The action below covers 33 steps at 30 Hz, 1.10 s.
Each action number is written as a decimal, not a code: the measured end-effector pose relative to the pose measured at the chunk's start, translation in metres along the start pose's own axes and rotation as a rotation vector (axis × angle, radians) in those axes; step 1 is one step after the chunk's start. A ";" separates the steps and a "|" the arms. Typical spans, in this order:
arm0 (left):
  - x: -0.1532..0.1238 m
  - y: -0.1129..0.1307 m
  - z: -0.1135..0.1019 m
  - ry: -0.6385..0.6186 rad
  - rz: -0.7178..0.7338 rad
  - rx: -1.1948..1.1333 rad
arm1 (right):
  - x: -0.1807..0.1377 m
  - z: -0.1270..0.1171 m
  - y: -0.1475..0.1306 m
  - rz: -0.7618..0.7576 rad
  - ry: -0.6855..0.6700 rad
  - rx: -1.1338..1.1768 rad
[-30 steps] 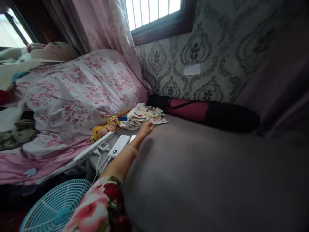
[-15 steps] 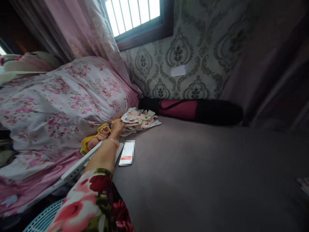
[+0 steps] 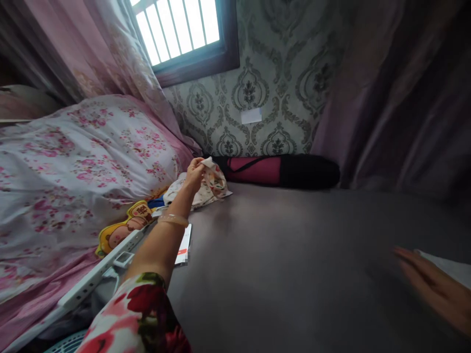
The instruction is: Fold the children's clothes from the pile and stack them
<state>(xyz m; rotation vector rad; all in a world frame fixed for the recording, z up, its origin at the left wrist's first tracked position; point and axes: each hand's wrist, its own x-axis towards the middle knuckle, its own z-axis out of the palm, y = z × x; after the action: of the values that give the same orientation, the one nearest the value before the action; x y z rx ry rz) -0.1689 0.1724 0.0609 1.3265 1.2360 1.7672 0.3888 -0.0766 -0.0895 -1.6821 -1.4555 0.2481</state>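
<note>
Head view: I'm seeing the left hand [image 3: 196, 172] pinching an edge of the patterned white cloth [image 3: 215, 185], raising that bit while the rest is lying crumpled on the grey surface [image 3: 287, 250], just in front of the black-and-maroon bolster [image 3: 253, 170]. Right hand [image 3: 434, 287] is showing at the right edge, blurred, fingers pointing out straight, a white item [image 3: 447, 264] just beside it; I can't tell if it's gripping that. Phone [image 3: 184, 246] is lying partly behind the left forearm; yellow plush [image 3: 121, 233] is sitting beside the power strip [image 3: 97, 273].
</note>
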 end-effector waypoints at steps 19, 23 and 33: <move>-0.119 0.076 0.101 -0.951 0.043 -0.195 | 0.044 0.111 -0.175 -0.147 -0.198 0.453; -0.122 0.072 0.094 -0.855 0.055 -0.121 | 0.054 0.048 -0.187 -0.077 -0.074 0.523; -0.167 0.018 0.147 -0.884 -0.047 -0.069 | 0.049 -0.003 -0.147 0.155 -0.201 0.460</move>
<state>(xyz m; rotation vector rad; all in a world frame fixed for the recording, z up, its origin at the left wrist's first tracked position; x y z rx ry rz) 0.0252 0.0679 0.0226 1.7288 0.6791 0.9579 0.3012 -0.0446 0.0347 -1.4184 -1.2857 0.7947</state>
